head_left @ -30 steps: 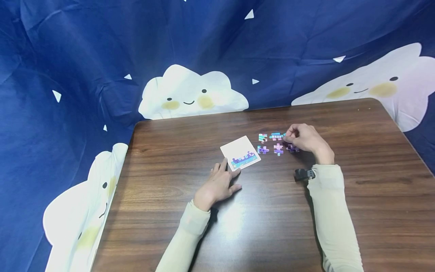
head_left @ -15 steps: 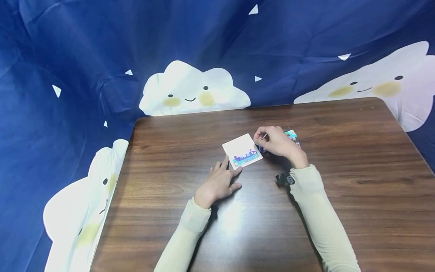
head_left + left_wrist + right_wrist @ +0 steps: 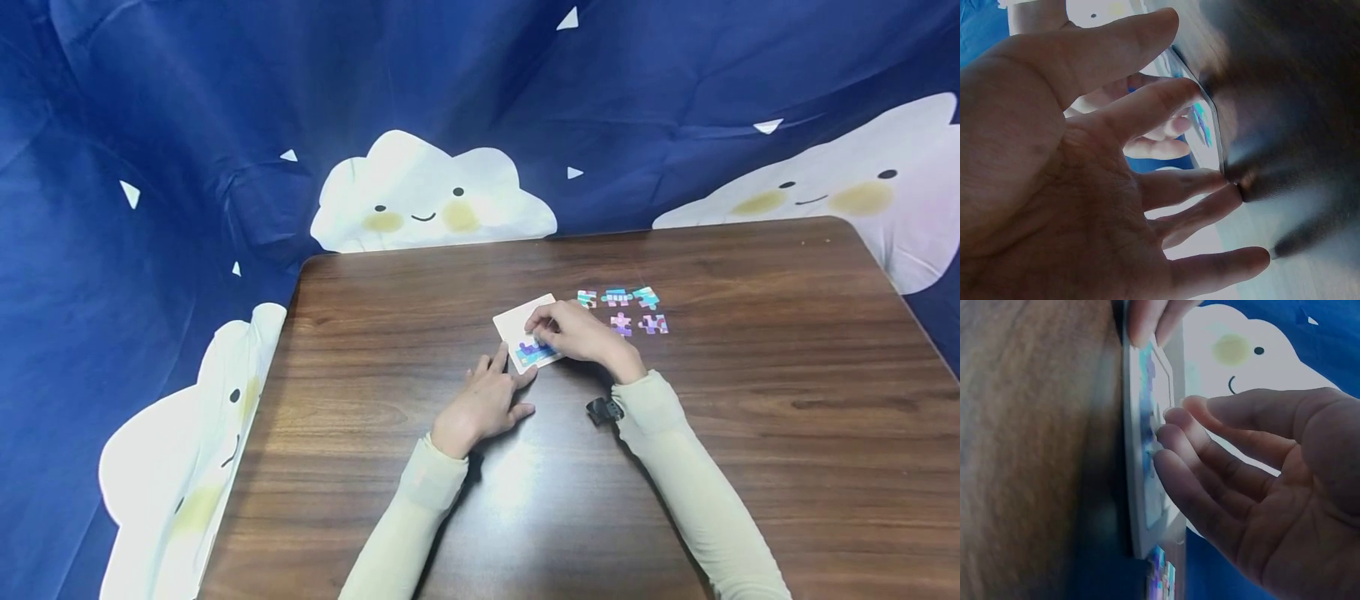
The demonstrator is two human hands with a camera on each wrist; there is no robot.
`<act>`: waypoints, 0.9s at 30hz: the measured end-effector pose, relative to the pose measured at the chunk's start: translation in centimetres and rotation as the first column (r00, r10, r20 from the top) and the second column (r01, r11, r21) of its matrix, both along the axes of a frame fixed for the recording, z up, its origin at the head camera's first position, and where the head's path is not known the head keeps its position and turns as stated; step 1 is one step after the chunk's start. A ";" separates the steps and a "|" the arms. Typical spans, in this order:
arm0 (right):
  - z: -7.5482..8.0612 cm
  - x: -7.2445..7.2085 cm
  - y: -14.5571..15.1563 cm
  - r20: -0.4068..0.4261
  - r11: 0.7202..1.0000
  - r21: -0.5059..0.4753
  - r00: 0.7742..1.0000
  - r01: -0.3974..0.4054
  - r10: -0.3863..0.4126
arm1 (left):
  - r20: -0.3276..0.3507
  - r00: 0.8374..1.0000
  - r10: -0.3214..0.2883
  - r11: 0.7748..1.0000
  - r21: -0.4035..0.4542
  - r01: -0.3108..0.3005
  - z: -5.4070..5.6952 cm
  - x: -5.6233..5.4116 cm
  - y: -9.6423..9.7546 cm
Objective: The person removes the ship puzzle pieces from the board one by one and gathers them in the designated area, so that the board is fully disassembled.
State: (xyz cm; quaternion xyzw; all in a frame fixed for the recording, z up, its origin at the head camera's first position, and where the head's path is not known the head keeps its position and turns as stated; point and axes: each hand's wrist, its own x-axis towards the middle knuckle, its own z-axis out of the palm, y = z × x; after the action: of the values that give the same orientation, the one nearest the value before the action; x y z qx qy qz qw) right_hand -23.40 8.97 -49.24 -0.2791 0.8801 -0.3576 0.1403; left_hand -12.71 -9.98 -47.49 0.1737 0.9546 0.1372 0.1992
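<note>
A small white puzzle board (image 3: pixel 514 322) lies on the table, with joined purple and blue puzzle pieces (image 3: pixel 527 353) along its near side. My left hand (image 3: pixel 483 403) rests at the board's near left corner, fingers spread, two fingertips at its edge. Over the board's right half is my right hand (image 3: pixel 583 335), thumb and fingertips brought together as if around a puzzle piece, mostly hidden by the fingers. In the right wrist view, the right fingertips (image 3: pixel 1169 459) are right at the board's face (image 3: pixel 1158 503). The left wrist view shows the left palm (image 3: pixel 1066 187) and spread fingers.
To the right of the board lie several loose puzzle pieces, among them a pink and purple one (image 3: pixel 620 324), a purple one (image 3: pixel 654 324) and a turquoise one (image 3: pixel 646 297). A brown wooden table (image 3: pixel 360 358) spreads around them, with a blue cloud-print curtain (image 3: pixel 622 100) behind.
My right hand has moved left from the loose pieces to over the board. The lower-left purple piece no longer shows in its row. My left hand stays at the board's corner.
</note>
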 end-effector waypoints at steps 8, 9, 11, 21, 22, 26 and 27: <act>-0.4 0.2 -0.6 -0.019 0.999 0.040 0.999 -0.029 0.030 | -0.004 1.000 -0.006 1.000 -0.005 0.006 0.0 -0.1 0.0; -0.5 0.2 -0.7 -0.024 0.999 0.040 0.999 -0.033 0.034 | -0.004 1.000 -0.007 1.000 -0.005 0.007 0.0 0.0 0.0; -0.5 0.2 -0.7 -0.031 0.998 0.039 0.999 -0.040 0.041 | -0.004 1.000 -0.008 1.000 -0.002 0.008 0.0 0.0 -0.1; -0.4 0.4 -0.7 -0.051 0.998 0.046 0.998 -0.047 0.049 | -0.007 1.000 -0.008 1.000 -0.004 0.008 0.0 -0.1 -0.1; -0.5 0.4 -0.7 -0.052 0.998 0.046 0.997 -0.048 0.051 | -0.008 1.000 -0.008 1.000 -0.003 0.008 0.0 -0.1 -0.1; -0.5 0.4 -0.8 -0.047 0.998 0.039 0.997 -0.051 0.052 | -0.010 1.000 -0.012 1.000 -0.013 0.012 -0.1 -0.1 -0.1; -0.6 0.4 -0.8 -0.047 0.998 0.038 0.997 -0.051 0.053 | -0.013 1.000 -0.014 1.000 -0.014 0.014 -0.1 -0.1 -0.1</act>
State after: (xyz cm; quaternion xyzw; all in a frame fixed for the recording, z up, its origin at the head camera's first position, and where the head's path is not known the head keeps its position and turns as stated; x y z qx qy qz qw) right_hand -23.04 8.20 -49.82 -0.3078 0.8822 -0.3306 0.1334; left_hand -12.76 -10.09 -47.60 0.1798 0.9556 0.1280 0.1951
